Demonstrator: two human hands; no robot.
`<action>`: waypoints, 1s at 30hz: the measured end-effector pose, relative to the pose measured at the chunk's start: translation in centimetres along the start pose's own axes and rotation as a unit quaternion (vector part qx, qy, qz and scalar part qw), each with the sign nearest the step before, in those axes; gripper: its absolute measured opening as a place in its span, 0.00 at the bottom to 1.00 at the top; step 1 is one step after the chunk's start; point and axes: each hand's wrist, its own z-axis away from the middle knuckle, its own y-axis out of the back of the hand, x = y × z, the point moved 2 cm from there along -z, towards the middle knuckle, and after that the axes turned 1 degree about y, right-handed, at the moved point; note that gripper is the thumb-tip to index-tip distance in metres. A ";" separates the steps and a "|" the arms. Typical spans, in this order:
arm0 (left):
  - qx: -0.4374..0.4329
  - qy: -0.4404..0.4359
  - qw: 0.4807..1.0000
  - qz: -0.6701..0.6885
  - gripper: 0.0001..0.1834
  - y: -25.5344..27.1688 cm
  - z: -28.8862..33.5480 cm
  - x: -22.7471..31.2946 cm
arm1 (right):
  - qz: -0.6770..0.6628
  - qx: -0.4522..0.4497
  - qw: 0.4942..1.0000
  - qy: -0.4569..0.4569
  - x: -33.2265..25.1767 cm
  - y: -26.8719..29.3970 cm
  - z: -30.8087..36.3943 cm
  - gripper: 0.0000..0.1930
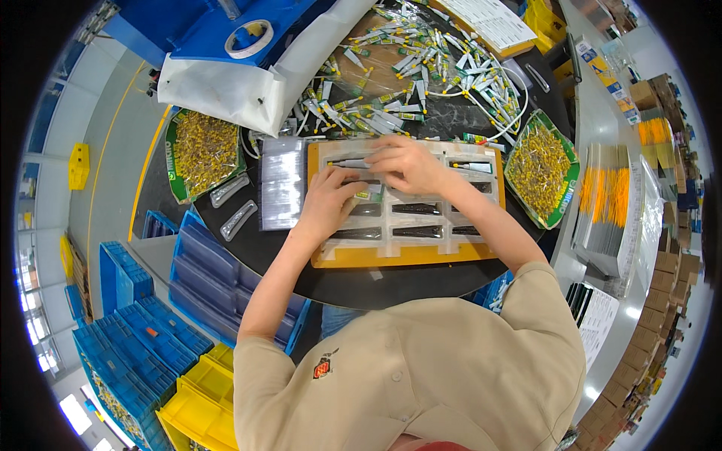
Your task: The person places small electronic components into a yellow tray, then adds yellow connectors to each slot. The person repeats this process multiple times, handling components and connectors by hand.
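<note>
Before me lies a wooden tray (406, 254) with pale, clear-walled compartments. Several hold dark slender pieces (417, 231). My left hand (329, 201) is over the left compartments, with its fingers curled and its thumb and fingertips at a small green-labelled tube (364, 195). Just right of it, my right hand (411, 167) is over the upper middle of the tray, fingers bent together. Its fingertips are beside another small tube (347, 163) in the top left compartment; what they pinch is hidden. One more tube (471, 166) lies in the top right compartment.
Loose yellow-capped tubes (387, 118) cover the far table. Green-edged boxes of small yellow pieces stand left (204, 154) and right (543, 169). A stack of clear plastic trays (283, 184) adjoins the wooden tray. Blue crates (135, 361) stand lower left; a tape roll (249, 39) lies far left.
</note>
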 end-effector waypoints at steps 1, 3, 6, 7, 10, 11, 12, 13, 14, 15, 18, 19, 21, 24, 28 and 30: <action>-0.002 0.003 1.000 -0.014 0.22 0.2 0.3 0.1 | -0.011 -0.014 1.000 0.001 0.9 -0.2 -0.2 0.09; -0.007 0.050 0.999 -0.013 0.24 0.6 1.0 0.3 | 0.127 0.036 0.985 -0.115 3.5 -0.7 -0.9 0.05; -0.013 0.125 0.992 0.010 0.30 1.0 1.7 1.0 | 0.275 0.000 0.931 -0.240 7.4 -1.7 -2.2 0.07; -0.013 0.137 0.990 0.020 0.30 1.1 2.0 1.4 | 0.297 -0.063 0.901 -0.311 8.4 -2.0 -2.5 0.08; -0.054 0.215 0.973 0.070 0.26 1.3 3.3 2.2 | 0.225 -0.005 0.939 -0.261 7.3 -2.1 -3.3 0.08; -0.034 0.181 0.980 0.075 0.25 1.5 3.7 2.5 | 0.178 -0.029 0.954 -0.241 6.2 -2.1 -3.5 0.08; -0.003 0.126 0.988 0.085 0.23 1.8 4.2 2.9 | 0.129 -0.065 0.960 -0.239 4.3 -2.2 -3.1 0.09; 0.041 0.060 0.991 0.108 0.22 1.9 4.5 3.3 | 0.073 -0.074 0.973 -0.207 2.0 -2.2 -2.8 0.09; -0.011 0.100 0.991 0.086 0.19 1.6 5.2 3.4 | 0.088 -0.105 0.971 -0.197 -0.6 -2.3 -2.2 0.09; -0.005 0.065 0.996 0.065 0.19 1.5 5.5 3.5 | 0.094 -0.102 0.980 -0.146 -3.1 -2.4 -1.7 0.09; 0.012 -0.006 1.000 0.012 0.20 0.5 6.1 3.8 | 0.059 -0.194 0.968 -0.149 -6.6 -3.0 -0.8 0.11; 0.001 -0.009 1.000 0.000 0.20 0.2 6.3 3.8 | 0.040 -0.141 0.980 -0.136 -6.5 -2.8 -0.8 0.10; -0.025 -0.011 0.999 -0.028 0.21 -0.1 6.5 3.9 | -0.001 -0.085 0.989 -0.122 -4.1 -2.5 -0.8 0.08; -0.018 0.002 1.000 -0.015 0.21 -0.1 6.6 4.3 | 0.263 -0.030 0.928 -0.262 3.9 -0.8 -0.8 0.11; -0.014 0.024 0.997 -0.070 0.30 -0.5 5.9 5.1 | 0.263 -0.078 0.893 -0.356 9.9 1.1 1.2 0.09; -0.068 0.040 0.989 -0.124 0.36 -1.1 5.4 5.4 | 0.177 -0.076 0.924 -0.331 9.5 2.1 1.9 0.09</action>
